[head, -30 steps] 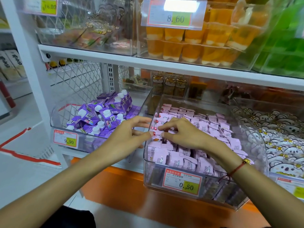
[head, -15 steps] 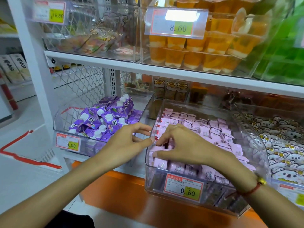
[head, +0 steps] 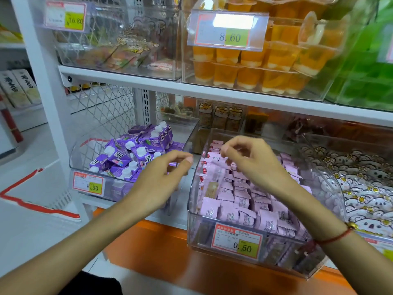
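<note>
Landmark: the clear bin with the 0.50 price tag on its front wall.
Task's thing: pink packets, piled inside the bin from front to back; the lowest layers show only dimly through the plastic, and the print on them is too small to read.
Right hand: raised above the back half of the bin, clear of the pile.
Right fingers: curled in with the tips bunched toward the thumb — blurred, so I cannot tell whether a packet is pinched there.
Left hand: just outside the bin's left wall, level with its rim.
Left fingers: loosely curled, thumb and forefinger drawn near each other, nothing seen between them.
Bracelet: red string on the right wrist, over the bin's right front corner.
Purple cartons: in the neighbouring bin to the left, partly hidden by the left hand.
Koala-print packets: to the right of the bin, cut off by the frame edge.
Orange jelly cups: on the shelf above the bin — half masked by a glare-washed tag.
</note>
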{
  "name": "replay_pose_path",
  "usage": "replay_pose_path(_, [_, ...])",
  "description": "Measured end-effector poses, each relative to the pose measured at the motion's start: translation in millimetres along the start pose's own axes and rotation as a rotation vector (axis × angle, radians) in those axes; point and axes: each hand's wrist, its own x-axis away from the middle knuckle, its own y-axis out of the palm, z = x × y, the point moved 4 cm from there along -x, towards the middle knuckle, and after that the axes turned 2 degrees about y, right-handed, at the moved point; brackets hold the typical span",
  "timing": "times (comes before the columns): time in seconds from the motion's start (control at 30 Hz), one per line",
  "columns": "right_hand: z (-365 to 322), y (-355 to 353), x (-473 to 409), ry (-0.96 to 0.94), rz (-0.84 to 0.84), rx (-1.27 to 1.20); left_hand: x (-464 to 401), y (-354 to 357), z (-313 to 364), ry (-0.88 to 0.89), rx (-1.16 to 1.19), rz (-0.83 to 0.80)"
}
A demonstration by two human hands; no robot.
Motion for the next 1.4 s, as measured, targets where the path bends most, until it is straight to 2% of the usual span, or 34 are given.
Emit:
replay_pose_path(0.03, [0.3, -3.0, 0.8, 0.006, 0.0, -0.024, -0.4, -1.2, 1.7, 0.033, -0.017, 0.022])
replay_pose_path(0.1, [2.1, 2.0, 5.0, 0.038, -0.115, -0.011, -0.5, -0.4, 3.4, 0.07, -0.06, 0.004])
replay_pose_path(0.2, [10.5, 18.5, 11.2, 0.001, -0.284, 0.261, -0.7, 5.1, -2.5, 0.038, -0.112, -0.091])
replay_pose_path(0.27, [15.6, 27.2, 13.6, 0.001, -0.355, 0.301, -2.0, 6.1, -7.5, -0.019, -0.078, -0.088])
replay_pose_path(0.37, [17.7, 32.4, 12.0, 0.007, -0.386, 0.295, -0.4, 9.6, -9.2, -0.053, 0.009, -0.09])
replay_pose_path(0.53, [16.8, 37.5, 6.1, -0.024, -0.483, 0.348, 1.5, 10.0, -8.2, -0.043, 0.021, -0.095])
replay_pose_path(0.7, [14.8, 35.0, 9.6, -0.043, -0.359, 0.202, 0.9, 10.0, -8.0, -0.021, 0.015, -0.092])
replay_pose_path(0.77, [14.5, 30.3, 7.8, -0.036, -0.302, 0.202, 0.6, 9.1, -5.2, 0.033, -0.058, -0.069])
replay_pose_path(0.9, [12.9, 32.3, 11.4, -0.008, -0.365, 0.156, 1.1, 8.5, 0.0, 0.089, -0.109, -0.076])
replay_pose_path(1.03, [14.1, 42.6, 8.6, -0.013, -0.307, 0.375, -0.5, 10.8, -5.8, -0.093, 0.056, -0.085])
replay_pose_path(1.13, [10.1, 46.8, 7.6, -0.002, -0.244, 0.449, 2.4, 12.5, -4.9, -0.095, 0.031, -0.109])
replay_pose_path(1.23, [7.3, 48.8, 14.1, -0.093, -0.193, 0.532, 5.6, 10.5, -2.3, -0.086, 0.02, -0.13])
replay_pose_path(1.33, [-2.0, 36.2, 16.9, -0.185, -0.042, 0.466, 5.5, 7.6, -0.9, -0.017, -0.062, -0.099])
replay_pose_path(1.4, [-10.5, 14.4, 13.8, -0.162, 0.145, 0.281, 6.2, 4.6, 3.2, 0.078, -0.134, -0.015])
